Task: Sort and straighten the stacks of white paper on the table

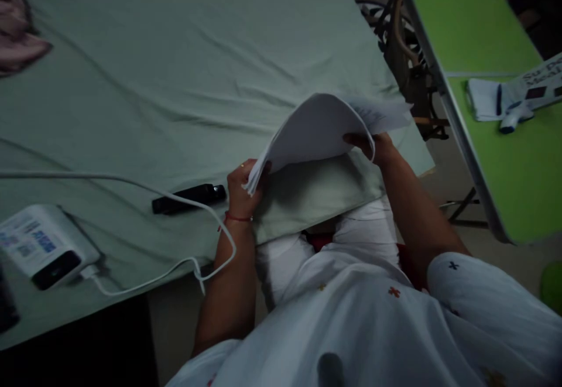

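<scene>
A stack of white paper sheets (316, 129) is lifted and curved above the near edge of a table covered in pale green cloth (175, 71). My left hand (241, 191) pinches the stack's lower left corner; a red thread circles that wrist. At the right side of the stack, my right hand (373, 147) grips the sheets with its fingers tucked under them. The scene is dim.
A black stapler-like object (188, 198) lies left of my left hand. A white device (44, 246) with a white cable (132, 183) sits at the table's left. Pink cloth (17, 36) lies far left. A green folding table (492, 112) with small items stands right.
</scene>
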`<state>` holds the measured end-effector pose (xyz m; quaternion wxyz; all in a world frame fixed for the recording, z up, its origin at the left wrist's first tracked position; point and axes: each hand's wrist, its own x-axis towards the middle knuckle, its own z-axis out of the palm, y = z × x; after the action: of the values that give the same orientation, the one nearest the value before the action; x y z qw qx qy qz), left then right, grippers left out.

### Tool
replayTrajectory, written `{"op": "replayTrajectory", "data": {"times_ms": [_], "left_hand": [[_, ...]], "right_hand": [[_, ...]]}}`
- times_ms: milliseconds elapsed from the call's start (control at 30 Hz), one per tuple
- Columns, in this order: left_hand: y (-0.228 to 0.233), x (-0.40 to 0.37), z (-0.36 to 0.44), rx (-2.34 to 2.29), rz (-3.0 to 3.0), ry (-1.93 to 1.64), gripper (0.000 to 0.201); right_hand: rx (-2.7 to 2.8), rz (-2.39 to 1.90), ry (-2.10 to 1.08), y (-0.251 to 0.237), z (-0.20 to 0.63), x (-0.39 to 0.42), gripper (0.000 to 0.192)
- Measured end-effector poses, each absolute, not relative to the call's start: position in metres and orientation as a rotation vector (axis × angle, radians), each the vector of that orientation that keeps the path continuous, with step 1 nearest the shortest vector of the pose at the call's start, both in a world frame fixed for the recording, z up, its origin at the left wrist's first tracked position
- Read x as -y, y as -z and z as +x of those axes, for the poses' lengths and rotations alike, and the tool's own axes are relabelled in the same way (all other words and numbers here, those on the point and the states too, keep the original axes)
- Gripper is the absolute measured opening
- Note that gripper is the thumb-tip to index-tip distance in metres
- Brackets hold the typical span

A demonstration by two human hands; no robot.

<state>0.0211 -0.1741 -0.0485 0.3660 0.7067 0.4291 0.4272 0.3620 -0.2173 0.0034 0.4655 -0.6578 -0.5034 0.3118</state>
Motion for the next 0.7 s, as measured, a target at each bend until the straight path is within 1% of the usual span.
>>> {"op": "replayTrajectory", "data": {"times_ms": [133, 167, 233, 267, 333, 467, 567, 700], "left_hand": [[0.046, 0.174, 0.020, -1.082, 1.905, -1.089, 0.019], [0.046, 0.174, 0.020, -1.085, 1.885, -1.090, 0.019], [0.046, 0.174, 0.019, -1.108, 1.799, -1.096, 0.024], [0.046, 0.174, 0.019, -1.132, 1.731, -1.102, 0.028], [0.046, 0.173, 0.018, -1.183, 1.564, -1.088, 0.036], [0.043, 0.171, 0.017, -1.204, 1.307, -1.076, 0.048], [0.040, 0.172, 0.017, -1.205, 1.200, -1.171, 0.047], [0.037, 0.174, 0.017, -1.188, 1.165, -1.142, 0.038]], "right_hand": [[1.089, -1.606, -0.844, 0.020, 0.362, 0.225, 0.055], [1.064, -1.572, -0.855, 0.024, 0.361, 0.226, 0.051], [1.074, -1.525, -0.908, 0.027, 0.360, 0.227, 0.041], [1.088, -1.523, -0.933, 0.026, 0.360, 0.228, 0.038], [1.112, -1.529, -0.963, 0.023, 0.358, 0.227, 0.038], [1.105, -1.478, -0.921, 0.024, 0.354, 0.224, 0.037], [1.054, -1.445, -0.865, 0.034, 0.352, 0.223, 0.040], [0.932, -1.368, -0.842, 0.042, 0.354, 0.221, 0.041]]}}
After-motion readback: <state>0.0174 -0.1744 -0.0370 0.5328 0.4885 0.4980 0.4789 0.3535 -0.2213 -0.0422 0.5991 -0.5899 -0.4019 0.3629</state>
